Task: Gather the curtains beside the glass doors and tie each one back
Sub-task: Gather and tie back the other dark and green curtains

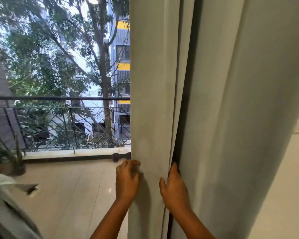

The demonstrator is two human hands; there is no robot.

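The grey-green curtain (214, 100) hangs right of the glass, its top and hem cut off. The left hand (127, 180), blurred, curls round its outer edge; the right hand (174, 190) tucks fingers into a dark fold, their grip hidden. Beyond lie balcony tiles (67, 195) and a railing (59, 98).

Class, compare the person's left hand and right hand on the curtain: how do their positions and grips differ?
The left hand curls round the curtain's outer edge by the glass; the right hand lies flatter, fingers tucked into a dark fold. The left sits slightly higher. Both touch the same panel.
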